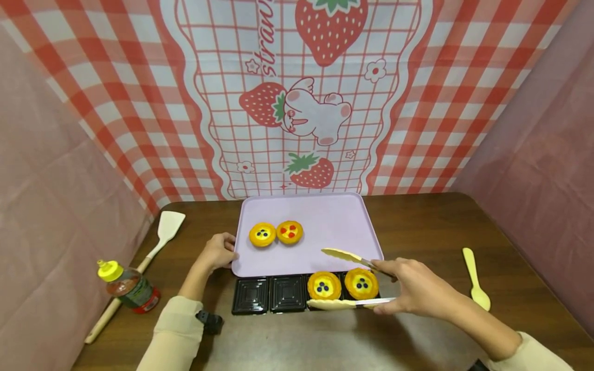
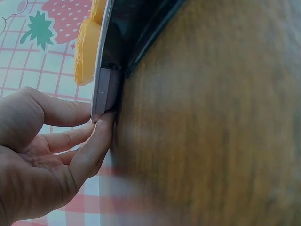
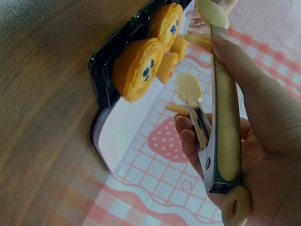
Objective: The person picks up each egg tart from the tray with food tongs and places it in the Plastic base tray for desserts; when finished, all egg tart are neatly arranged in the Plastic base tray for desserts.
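Observation:
My left hand (image 1: 219, 251) pinches the left edge of a lilac tray (image 1: 334, 221), thumb above and fingers beneath in the left wrist view. On the tray's left part sit a blueberry tart (image 1: 262, 234) and a strawberry tart (image 1: 290, 232), side by side. My right hand (image 1: 413, 286) holds cream-tipped tongs (image 3: 225, 117), their arms spread apart. Between the tong tips, in the head view, lie two more blueberry tarts (image 1: 324, 285) in the right compartments of a black mold (image 1: 250, 296). The tips grip nothing. The mold's two left compartments hold no tart.
A white spatula (image 1: 169, 225) with a wooden handle lies at the left, under a yellow-capped squeeze bottle (image 1: 134, 288). A pale yellow spoon (image 1: 474, 281) rests on the right of the wooden table (image 1: 417, 221). A checked strawberry cloth (image 1: 297, 103) hangs behind.

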`<act>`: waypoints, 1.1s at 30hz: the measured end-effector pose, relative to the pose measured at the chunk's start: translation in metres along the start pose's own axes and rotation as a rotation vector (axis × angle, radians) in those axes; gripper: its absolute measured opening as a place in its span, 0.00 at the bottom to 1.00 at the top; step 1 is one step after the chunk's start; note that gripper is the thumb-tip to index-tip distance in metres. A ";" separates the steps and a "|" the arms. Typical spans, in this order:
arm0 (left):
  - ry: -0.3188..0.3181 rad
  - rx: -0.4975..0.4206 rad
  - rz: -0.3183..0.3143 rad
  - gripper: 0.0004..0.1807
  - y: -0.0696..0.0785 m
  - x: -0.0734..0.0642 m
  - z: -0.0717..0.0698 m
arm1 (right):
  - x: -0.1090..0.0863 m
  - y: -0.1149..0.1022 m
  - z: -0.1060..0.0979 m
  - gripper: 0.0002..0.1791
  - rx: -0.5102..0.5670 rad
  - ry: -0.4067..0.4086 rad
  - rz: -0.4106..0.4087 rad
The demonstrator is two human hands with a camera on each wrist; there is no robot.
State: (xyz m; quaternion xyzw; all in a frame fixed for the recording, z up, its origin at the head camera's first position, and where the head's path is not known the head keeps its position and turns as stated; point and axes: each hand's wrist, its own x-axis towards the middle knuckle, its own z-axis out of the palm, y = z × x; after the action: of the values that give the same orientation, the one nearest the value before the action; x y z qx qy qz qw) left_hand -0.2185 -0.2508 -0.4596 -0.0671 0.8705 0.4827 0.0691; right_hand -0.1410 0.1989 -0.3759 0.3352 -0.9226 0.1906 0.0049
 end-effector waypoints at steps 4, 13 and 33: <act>0.000 -0.002 -0.003 0.23 0.000 0.000 0.000 | -0.001 0.002 -0.002 0.48 0.018 0.030 -0.007; 0.001 -0.016 -0.009 0.24 -0.001 0.000 0.000 | 0.012 0.005 -0.007 0.48 0.016 0.123 -0.016; 0.021 -0.032 -0.003 0.23 -0.004 0.000 0.000 | 0.089 0.019 0.004 0.48 0.071 0.076 0.026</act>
State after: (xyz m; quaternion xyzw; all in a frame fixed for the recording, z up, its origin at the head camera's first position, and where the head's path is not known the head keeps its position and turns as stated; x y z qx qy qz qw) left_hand -0.2176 -0.2525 -0.4631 -0.0747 0.8632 0.4957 0.0596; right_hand -0.2215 0.1561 -0.3745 0.3158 -0.9186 0.2360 0.0257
